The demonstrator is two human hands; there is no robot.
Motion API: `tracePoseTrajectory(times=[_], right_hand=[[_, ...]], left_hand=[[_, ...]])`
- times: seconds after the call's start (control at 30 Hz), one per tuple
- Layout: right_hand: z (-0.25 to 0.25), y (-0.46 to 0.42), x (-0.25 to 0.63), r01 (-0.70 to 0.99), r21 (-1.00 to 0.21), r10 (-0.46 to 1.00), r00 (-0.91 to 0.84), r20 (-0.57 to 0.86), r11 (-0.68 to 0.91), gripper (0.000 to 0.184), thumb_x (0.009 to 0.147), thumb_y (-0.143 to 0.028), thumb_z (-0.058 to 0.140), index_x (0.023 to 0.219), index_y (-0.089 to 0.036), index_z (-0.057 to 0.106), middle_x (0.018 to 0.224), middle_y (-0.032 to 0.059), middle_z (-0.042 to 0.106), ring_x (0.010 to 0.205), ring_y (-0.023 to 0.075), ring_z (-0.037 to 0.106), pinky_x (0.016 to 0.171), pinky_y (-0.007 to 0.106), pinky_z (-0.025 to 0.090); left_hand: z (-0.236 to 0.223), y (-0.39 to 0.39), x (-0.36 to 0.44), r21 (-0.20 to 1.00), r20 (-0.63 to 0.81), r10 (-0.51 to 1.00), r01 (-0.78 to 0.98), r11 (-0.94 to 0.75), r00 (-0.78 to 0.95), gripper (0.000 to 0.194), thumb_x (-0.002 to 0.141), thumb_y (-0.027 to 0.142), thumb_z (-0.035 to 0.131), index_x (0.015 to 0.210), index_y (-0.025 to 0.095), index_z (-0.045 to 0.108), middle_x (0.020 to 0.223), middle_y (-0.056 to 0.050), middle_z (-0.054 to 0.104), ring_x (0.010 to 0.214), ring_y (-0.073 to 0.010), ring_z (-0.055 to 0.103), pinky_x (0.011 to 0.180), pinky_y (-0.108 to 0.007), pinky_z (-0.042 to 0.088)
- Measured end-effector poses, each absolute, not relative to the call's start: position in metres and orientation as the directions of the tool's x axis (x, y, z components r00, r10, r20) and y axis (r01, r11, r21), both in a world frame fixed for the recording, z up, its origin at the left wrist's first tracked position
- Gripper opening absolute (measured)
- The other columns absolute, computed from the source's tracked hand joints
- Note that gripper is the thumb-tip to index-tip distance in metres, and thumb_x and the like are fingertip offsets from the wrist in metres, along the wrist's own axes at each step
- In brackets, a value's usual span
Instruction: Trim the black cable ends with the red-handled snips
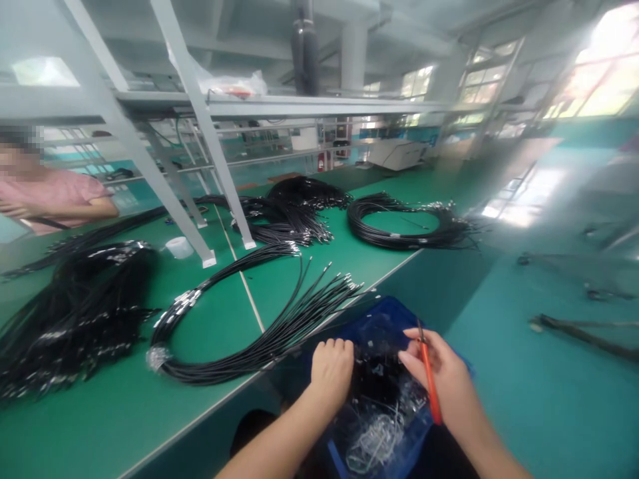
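Observation:
My left hand [333, 364] is curled into a fist at the near table edge, over the left side of a blue bin [344, 459]. Its palm side is turned away, so anything inside it is hidden. In my right hand [444, 372] is a slim red-handled tool [430, 386], its narrow dark tip pointing up. That hand hovers above the bin's right part, apart from the left. Clear plastic scraps and dark pieces lie in the bin. A looped bundle of black cables [224, 372] rests on the table beside my left hand, its metal-tipped ends reaching toward the bin.
More black cable coils [394, 236] lie farther along the green table [210, 426], with a large pile [74, 319] at left. White shelf posts [219, 146] rise from the tabletop near a white roll [178, 248]. Another person [60, 193] is across the table.

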State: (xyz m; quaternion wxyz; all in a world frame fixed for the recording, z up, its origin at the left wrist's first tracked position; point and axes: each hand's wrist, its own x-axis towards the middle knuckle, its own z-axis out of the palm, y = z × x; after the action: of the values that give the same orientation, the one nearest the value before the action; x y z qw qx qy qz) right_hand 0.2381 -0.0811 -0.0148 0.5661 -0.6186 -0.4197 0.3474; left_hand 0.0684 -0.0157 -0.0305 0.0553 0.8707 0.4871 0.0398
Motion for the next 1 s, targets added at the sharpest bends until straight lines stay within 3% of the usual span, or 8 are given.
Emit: tracePoseTrajectory(times=[0.17, 0.27, 0.37, 0.6, 0.8, 1.0], right_hand=[[-0.030, -0.112, 0.238, -0.190, -0.982, 0.847, 0.525, -0.084, 0.020, 0.031, 0.074, -0.036, 0.066, 0.098, -0.024, 0.051, 0.066, -0.0059, 0.052, 0.058, 0.0147, 0.056, 0.060, 0.029, 0.047], [-0.036, -0.116, 0.224, -0.353, -0.934, 0.834, 0.528, -0.158, 0.047, 0.031, 0.073, -0.034, 0.067, 0.098, -0.022, 0.051, 0.064, -0.0048, 0.054, 0.053, 0.0144, 0.055, 0.054, 0.029, 0.045], [-0.035, -0.112, 0.210, -0.440, -0.893, 0.840, 0.516, -0.170, 0.089, 0.039, 0.068, -0.032, 0.071, 0.100, -0.022, 0.052, 0.074, -0.0007, 0.061, 0.061, 0.0155, 0.057, 0.059, 0.030, 0.046], [-0.025, -0.099, 0.212, -0.457, -0.886, 0.864, 0.472, -0.173, 0.073, 0.039, 0.067, -0.032, 0.075, 0.097, -0.022, 0.053, 0.064, -0.0051, 0.058, 0.053, 0.0121, 0.051, 0.055, 0.025, 0.043], [-0.019, -0.086, 0.219, -0.400, -0.916, 0.863, 0.471, -0.183, 0.024, 0.037, 0.067, -0.034, 0.075, 0.096, -0.022, 0.054, 0.065, -0.0047, 0.060, 0.055, 0.0125, 0.052, 0.056, 0.025, 0.043], [-0.013, -0.084, 0.221, -0.390, -0.919, 0.869, 0.472, -0.150, 0.053, 0.038, 0.066, -0.032, 0.075, 0.096, -0.022, 0.054, 0.070, -0.0035, 0.061, 0.061, 0.0140, 0.056, 0.062, 0.027, 0.046]], left_hand=[[-0.004, -0.018, 0.072, 0.202, 0.011, 0.844, 0.825, -0.527, 0.537, 0.025, 0.076, 0.006, 0.051, 0.096, 0.021, 0.056, 0.090, -0.004, 0.063, 0.078, -0.0207, 0.062, 0.060, -0.028, 0.041], [0.021, -0.031, 0.074, 0.275, 0.008, 0.790, 0.759, -0.591, 0.613, 0.016, 0.083, 0.020, 0.051, 0.097, 0.027, 0.053, 0.092, 0.003, 0.061, 0.080, -0.0162, 0.062, 0.062, -0.024, 0.041], [0.033, -0.044, 0.078, 0.405, 0.014, 0.756, 0.687, -0.603, 0.655, 0.012, 0.086, 0.023, 0.049, 0.095, 0.028, 0.055, 0.092, 0.003, 0.060, 0.080, -0.0142, 0.060, 0.064, -0.022, 0.041], [0.021, -0.053, 0.086, 0.469, 0.100, 0.766, 0.649, -0.599, 0.635, 0.013, 0.085, 0.016, 0.050, 0.082, 0.023, 0.060, 0.080, 0.000, 0.060, 0.078, -0.0166, 0.056, 0.067, -0.025, 0.040], [0.008, -0.042, 0.095, 0.609, 0.161, 0.797, 0.577, -0.544, 0.582, 0.016, 0.082, 0.009, 0.050, 0.079, 0.022, 0.060, 0.078, -0.001, 0.061, 0.076, -0.0158, 0.057, 0.066, -0.024, 0.041], [0.022, -0.036, 0.099, 0.593, 0.172, 0.810, 0.598, -0.539, 0.561, 0.012, 0.081, 0.015, 0.055, 0.077, 0.023, 0.063, 0.075, -0.001, 0.063, 0.075, -0.0188, 0.055, 0.069, -0.028, 0.040]])
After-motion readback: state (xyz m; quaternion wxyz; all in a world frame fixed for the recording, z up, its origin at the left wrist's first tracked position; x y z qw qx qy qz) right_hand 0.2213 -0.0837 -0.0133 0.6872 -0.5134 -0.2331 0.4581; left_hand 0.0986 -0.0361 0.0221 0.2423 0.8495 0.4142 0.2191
